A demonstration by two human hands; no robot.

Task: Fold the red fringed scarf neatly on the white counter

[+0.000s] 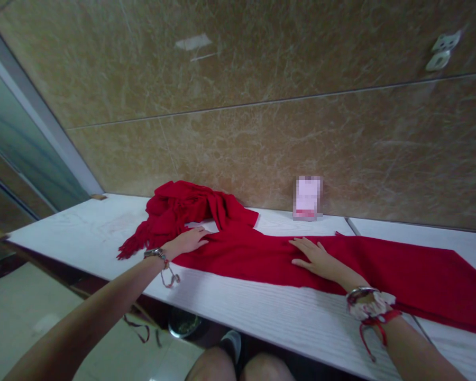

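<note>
A long red scarf (396, 264) lies across the white tabletop, its right part flat and stretched out past the right edge of the view. At its left end the cloth is bunched in a loose heap, with a fringe spread toward the front. My left hand (188, 241) rests where the heap meets the flat part, fingers stretched out and pointing right. Farther right, my right hand (315, 257) lies on the flat cloth with its fingers apart. Neither hand grips the fabric.
Behind the table rises a brown marble-patterned wall (238, 148). A blurred-out pink-and-white upright object (307, 197) leans there. A seam (352, 226) crosses the white tabletop (238, 296). Under the front edge, a round metal bowl (183, 324) sits near my knees.
</note>
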